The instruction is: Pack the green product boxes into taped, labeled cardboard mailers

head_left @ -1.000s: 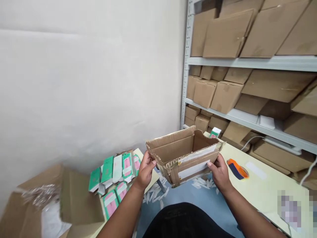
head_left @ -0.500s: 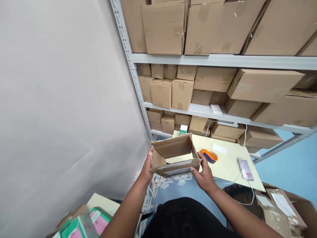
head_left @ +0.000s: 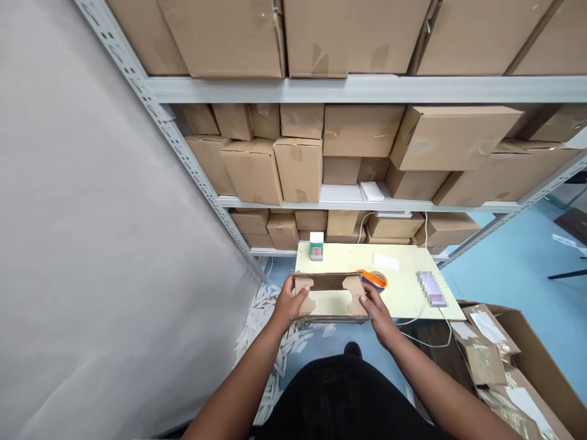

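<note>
A brown cardboard box [head_left: 326, 282] with an opening right through it is held between my two hands, above the near edge of the cream table. Small end flaps fold inward at its left and right sides, and the tabletop shows through the middle. My left hand [head_left: 290, 299] grips its left end, the thumb resting on the flap. On the opposite end, my right hand [head_left: 376, 310] holds the box with the thumb on that flap. Just beyond the right hand lies an orange and blue tape dispenser [head_left: 373, 279], partly hidden by the box. A small green and white box [head_left: 316, 247] stands behind it.
The cream table [head_left: 403, 296] also bears a white paper slip [head_left: 386, 261] and a blurred phone [head_left: 431, 289] with a cable. Shelves [head_left: 275, 90] of cartons rise behind. Paper strips [head_left: 266, 330] litter the floor at left. A large carton [head_left: 545, 354] of taped parcels stands at right.
The box has tilted so that its opening with the end flaps faces me, and both hands have turned with it. My view has swung right, and the green and pink packages at lower left are gone from sight.
</note>
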### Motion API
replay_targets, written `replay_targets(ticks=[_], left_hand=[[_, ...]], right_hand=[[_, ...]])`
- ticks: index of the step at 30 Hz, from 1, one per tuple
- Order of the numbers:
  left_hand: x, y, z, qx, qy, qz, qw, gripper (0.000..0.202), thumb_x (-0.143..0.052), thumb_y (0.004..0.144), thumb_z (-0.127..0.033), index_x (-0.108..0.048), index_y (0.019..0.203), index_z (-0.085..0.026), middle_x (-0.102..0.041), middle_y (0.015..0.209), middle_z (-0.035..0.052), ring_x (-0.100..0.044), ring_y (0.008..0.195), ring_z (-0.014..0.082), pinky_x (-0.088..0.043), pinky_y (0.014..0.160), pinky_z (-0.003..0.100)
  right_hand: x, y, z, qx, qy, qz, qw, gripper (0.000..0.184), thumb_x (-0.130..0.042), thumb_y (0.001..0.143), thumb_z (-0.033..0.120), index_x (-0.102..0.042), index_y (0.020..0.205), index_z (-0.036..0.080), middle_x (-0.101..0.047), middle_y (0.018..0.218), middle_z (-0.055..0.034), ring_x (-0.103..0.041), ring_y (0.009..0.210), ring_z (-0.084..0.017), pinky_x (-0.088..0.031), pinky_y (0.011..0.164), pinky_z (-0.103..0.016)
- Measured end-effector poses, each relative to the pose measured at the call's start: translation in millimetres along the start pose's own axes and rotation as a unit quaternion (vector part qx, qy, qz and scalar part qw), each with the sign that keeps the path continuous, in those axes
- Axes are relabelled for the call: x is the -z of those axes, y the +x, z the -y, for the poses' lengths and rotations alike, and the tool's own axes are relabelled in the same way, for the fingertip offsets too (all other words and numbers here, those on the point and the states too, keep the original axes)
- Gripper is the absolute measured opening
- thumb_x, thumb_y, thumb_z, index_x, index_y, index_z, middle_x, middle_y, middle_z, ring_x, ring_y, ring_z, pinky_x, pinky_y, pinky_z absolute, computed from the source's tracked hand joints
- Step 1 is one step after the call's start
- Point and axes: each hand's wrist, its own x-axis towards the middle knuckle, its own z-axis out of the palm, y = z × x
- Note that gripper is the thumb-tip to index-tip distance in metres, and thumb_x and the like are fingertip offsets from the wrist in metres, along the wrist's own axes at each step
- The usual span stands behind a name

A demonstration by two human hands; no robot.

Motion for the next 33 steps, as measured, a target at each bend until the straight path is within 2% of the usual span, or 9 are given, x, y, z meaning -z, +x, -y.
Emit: replay_targets(ticks=[5, 10, 13, 16, 20, 24, 27, 30, 33], left_hand=[[-41.3, 37.1, 22.9, 0.013, -0.019, 0.025, 0.999, 0.059, -0.085, 0.072, -0.032, -0.064, 0.127, -0.024, -0.070, 0.125, 0.0112, -0.063, 0.121, 0.0295, -0.045, 0.108, 0.042], [-61.3, 65.6, 59.9, -0.031, 0.007, -0.020, 0.999, 0.063, -0.083, 0.073, -0.031, -0.059, 0.131, -0.023, -0.056, 0.144, 0.0118, -0.045, 0.143, 0.0282, -0.030, 0.121, 0.040], [-61.8, 77.9, 82.6, -0.069, 0.104, -0.022, 0.992, 0.057, -0.076, 0.080, -0.031, -0.056, 0.132, -0.023, -0.048, 0.152, 0.0121, -0.039, 0.147, 0.0266, -0.024, 0.124, 0.042], [-55.6, 88.9, 102.5, -0.083, 0.196, -0.021, 0.977, 0.043, -0.067, 0.087, -0.030, -0.055, 0.127, -0.023, -0.047, 0.149, 0.0115, -0.040, 0.145, 0.0254, -0.025, 0.124, 0.046], [-43.4, 108.6, 122.4, -0.067, 0.227, -0.034, 0.971, 0.039, -0.064, 0.087, -0.029, -0.053, 0.123, -0.023, -0.053, 0.142, 0.0113, -0.048, 0.138, 0.0254, -0.032, 0.120, 0.047], [-34.9, 131.7, 128.3, -0.032, 0.210, -0.014, 0.977, 0.046, -0.065, 0.084, -0.030, -0.051, 0.127, -0.022, -0.059, 0.135, 0.0105, -0.055, 0.129, 0.0251, -0.039, 0.114, 0.045], [-31.3, 143.4, 122.1, -0.004, 0.199, 0.039, 0.979, 0.048, -0.066, 0.084, -0.033, -0.051, 0.129, -0.023, -0.060, 0.135, 0.0097, -0.058, 0.125, 0.0253, -0.043, 0.111, 0.043], [-28.0, 148.3, 111.4, 0.007, 0.170, 0.118, 0.978, 0.046, -0.060, 0.089, -0.040, -0.053, 0.131, -0.023, -0.060, 0.139, 0.0098, -0.056, 0.129, 0.0268, -0.042, 0.112, 0.044], [-26.5, 150.2, 102.3, 0.004, 0.119, 0.183, 0.976, 0.042, -0.048, 0.096, -0.045, -0.056, 0.132, -0.025, -0.058, 0.145, 0.0089, -0.050, 0.138, 0.0267, -0.036, 0.118, 0.046]], right_hand=[[29.8, 57.7, -35.3, -0.065, 0.024, 0.004, 0.998, 0.069, -0.063, 0.089, 0.056, -0.048, 0.149, 0.026, -0.057, 0.142, -0.0122, -0.059, 0.123, -0.030, -0.055, 0.098, -0.045], [46.9, 105.6, -71.1, 0.012, -0.016, 0.050, 0.999, 0.049, -0.061, 0.092, 0.049, -0.058, 0.134, 0.025, -0.053, 0.142, -0.0125, -0.056, 0.126, -0.028, -0.053, 0.102, -0.045], [45.8, 121.0, -91.6, 0.059, -0.041, 0.061, 0.996, 0.033, -0.059, 0.095, 0.050, -0.067, 0.114, 0.024, -0.058, 0.134, -0.0124, -0.053, 0.130, -0.030, -0.046, 0.111, -0.050], [45.2, 126.8, -108.1, 0.054, -0.030, 0.085, 0.994, 0.038, -0.050, 0.100, 0.054, -0.073, 0.110, 0.025, -0.061, 0.134, -0.0127, -0.053, 0.133, -0.030, -0.041, 0.117, -0.054], [53.0, 121.9, -117.9, 0.019, 0.009, 0.181, 0.983, 0.056, -0.031, 0.105, 0.059, -0.069, 0.133, 0.029, -0.053, 0.153, -0.0099, -0.043, 0.146, -0.031, -0.041, 0.117, -0.056], [53.9, 104.3, -115.6, 0.085, -0.029, 0.250, 0.964, 0.073, -0.041, 0.098, 0.071, -0.044, 0.157, 0.029, -0.030, 0.169, -0.0092, -0.029, 0.154, -0.035, -0.033, 0.122, -0.057], [39.6, 92.9, -113.8, 0.092, -0.096, 0.204, 0.970, 0.081, -0.051, 0.093, 0.072, -0.038, 0.160, 0.028, -0.027, 0.169, -0.0125, -0.028, 0.155, -0.037, -0.037, 0.120, -0.055], [19.0, 92.2, -114.3, 0.051, -0.130, 0.083, 0.987, 0.063, -0.049, 0.098, 0.063, -0.049, 0.149, 0.026, -0.042, 0.160, -0.0159, -0.038, 0.149, -0.034, -0.047, 0.111, -0.051], [2.7, 99.9, -114.2, 0.013, -0.154, -0.036, 0.987, 0.049, -0.049, 0.098, 0.059, -0.056, 0.129, 0.022, -0.059, 0.136, -0.0171, -0.057, 0.128, -0.032, -0.054, 0.100, -0.048]])
